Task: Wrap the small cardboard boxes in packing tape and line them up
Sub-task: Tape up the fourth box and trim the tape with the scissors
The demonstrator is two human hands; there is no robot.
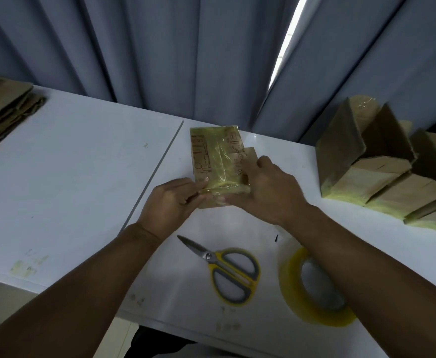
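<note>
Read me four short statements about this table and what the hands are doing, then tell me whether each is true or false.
1. Both hands, the left hand and the right hand, hold the taped box. True.
2. The scissors are in the right hand. False: they lie on the table, between the forearms.
3. The tape roll lies flat, partly hidden under the right forearm. True.
4. The row of boxes stands at the person's left. False: it stands at the right; at the left lies a stack of flat cardboard.
</note>
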